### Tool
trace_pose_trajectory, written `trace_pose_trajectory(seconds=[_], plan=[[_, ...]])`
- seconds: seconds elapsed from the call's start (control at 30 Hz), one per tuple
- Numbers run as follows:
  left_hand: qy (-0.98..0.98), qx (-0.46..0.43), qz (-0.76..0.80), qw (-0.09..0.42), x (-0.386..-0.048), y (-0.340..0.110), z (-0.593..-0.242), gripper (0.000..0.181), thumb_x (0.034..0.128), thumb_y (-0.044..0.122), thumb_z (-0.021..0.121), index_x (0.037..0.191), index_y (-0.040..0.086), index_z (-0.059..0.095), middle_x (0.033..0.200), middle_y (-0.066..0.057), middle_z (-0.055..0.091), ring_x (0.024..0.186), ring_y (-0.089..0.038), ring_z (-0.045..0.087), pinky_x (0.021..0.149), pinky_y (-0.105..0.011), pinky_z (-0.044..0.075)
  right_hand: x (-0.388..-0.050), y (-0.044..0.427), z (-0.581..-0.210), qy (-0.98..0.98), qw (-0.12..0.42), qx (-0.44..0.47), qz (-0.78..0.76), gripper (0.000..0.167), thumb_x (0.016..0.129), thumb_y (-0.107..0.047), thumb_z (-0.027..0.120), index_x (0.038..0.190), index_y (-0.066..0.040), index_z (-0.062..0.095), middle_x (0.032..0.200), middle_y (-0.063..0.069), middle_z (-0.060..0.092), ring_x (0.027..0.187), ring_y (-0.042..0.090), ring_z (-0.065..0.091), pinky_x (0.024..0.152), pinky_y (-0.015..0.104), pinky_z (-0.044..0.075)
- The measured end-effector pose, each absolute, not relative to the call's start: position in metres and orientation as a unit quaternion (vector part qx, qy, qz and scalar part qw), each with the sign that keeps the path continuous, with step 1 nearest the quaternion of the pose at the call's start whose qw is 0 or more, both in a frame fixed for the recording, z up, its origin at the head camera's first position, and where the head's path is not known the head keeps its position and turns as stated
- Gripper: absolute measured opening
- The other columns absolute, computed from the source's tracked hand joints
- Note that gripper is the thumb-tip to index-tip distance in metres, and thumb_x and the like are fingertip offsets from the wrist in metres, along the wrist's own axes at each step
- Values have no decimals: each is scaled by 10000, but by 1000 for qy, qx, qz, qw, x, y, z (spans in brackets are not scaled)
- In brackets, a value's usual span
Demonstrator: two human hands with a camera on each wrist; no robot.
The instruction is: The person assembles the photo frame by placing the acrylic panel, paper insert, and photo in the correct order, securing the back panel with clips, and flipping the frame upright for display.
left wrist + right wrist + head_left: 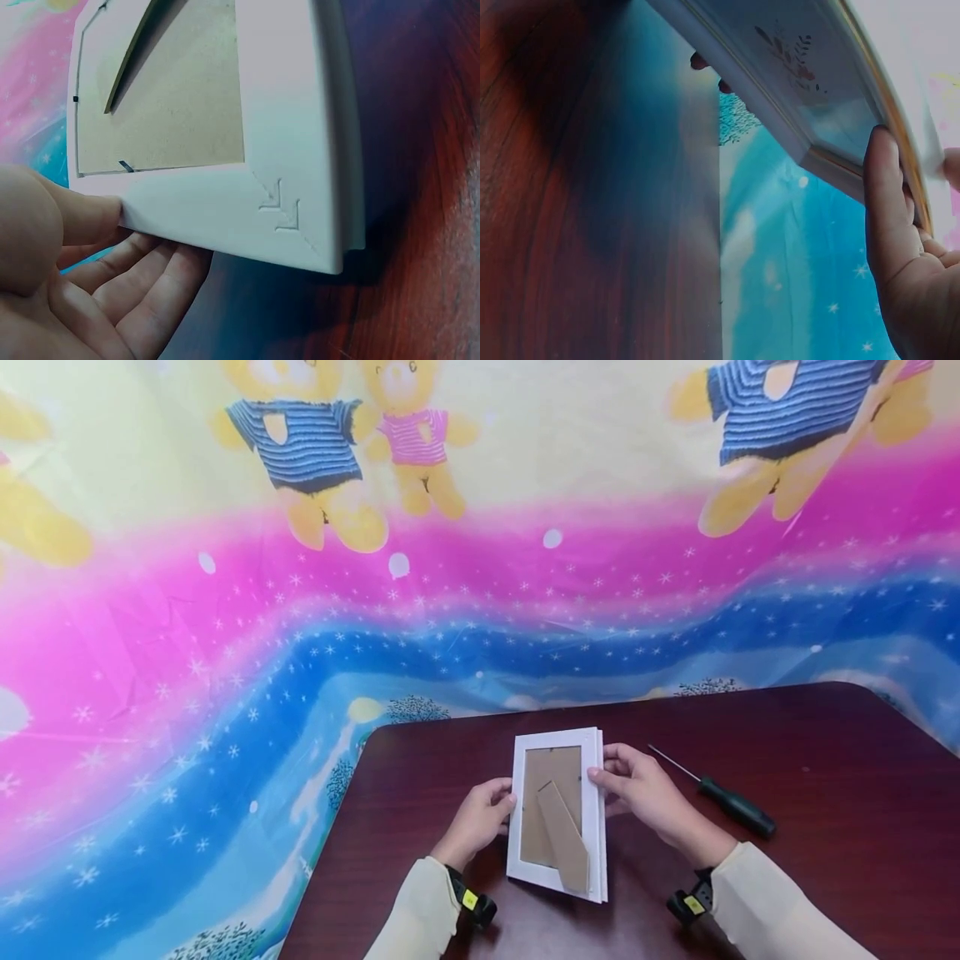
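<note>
A white picture frame (554, 883) is held up over the table, its brown backing board (536, 827) turned towards the head camera. The stand leg (564, 839) on the backing sits slanted. My left hand (477, 817) grips the left edge, thumb on the back and fingers behind. On the opposite edge my right hand (643, 793) pinches the frame between thumb and fingers. From below, the right wrist view shows the front panel (832, 90) with a small leaf print and a gold trim line. Small dark tabs (126, 166) stand at the backing's edge.
A screwdriver (738, 806) with a dark green handle lies on the dark red table (840, 793), right of the right hand. Behind the table hangs a printed cloth (480, 593) with teddy bears. Each wrist wears a black strap with a small camera (476, 903).
</note>
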State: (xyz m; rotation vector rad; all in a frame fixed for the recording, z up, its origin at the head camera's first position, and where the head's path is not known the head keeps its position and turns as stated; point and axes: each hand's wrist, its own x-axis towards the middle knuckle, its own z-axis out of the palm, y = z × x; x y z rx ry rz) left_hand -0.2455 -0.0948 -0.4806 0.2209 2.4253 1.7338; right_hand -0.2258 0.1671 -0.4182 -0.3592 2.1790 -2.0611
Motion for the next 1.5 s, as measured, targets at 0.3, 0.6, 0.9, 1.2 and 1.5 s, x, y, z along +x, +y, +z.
trace_pose_trajectory(seconds=[0.3,0.6,0.9,1.2,1.5], plan=[[803,77,587,73,-246,-89,-477,313,1014,143,538,1318,81,578,1069,-57,668,901,-186,668,737,-374,576,-219,159,-409,695,53,-151,-701,390,920,-52,656,1192,110,428,957,207,616,777,277,671,621,496,574],[819,92,566,32,-246,-84,-466,349,997,188,581,1313,41,558,1015,-39,652,910,-164,650,736,-349,574,-215,151,-397,715,20,-192,-672,405,886,-56,704,1173,96,462,947,203,607,755,229,675,601,448,579],[813,96,573,32,-247,-83,-462,364,1004,165,566,1341,32,528,1082,-70,658,968,-180,655,763,-351,571,-213,147,-392,735,-2,-205,-646,380,876,-55,721,1154,69,493,942,184,614,767,202,668,595,396,580],[807,99,582,31,-246,-79,-458,361,1004,159,566,1352,67,534,1134,-68,660,1002,-176,654,820,-374,557,-209,144,-391,754,-46,-229,-613,344,868,-64,736,1124,24,525,921,137,629,788,189,671,655,337,577],[826,108,553,10,-247,-77,-458,337,998,173,579,1331,122,561,1159,-8,650,1064,-155,616,861,-358,537,-206,139,-394,767,-109,-267,-573,320,844,-15,747,1098,-9,552,922,83,653,790,162,673,663,320,571]])
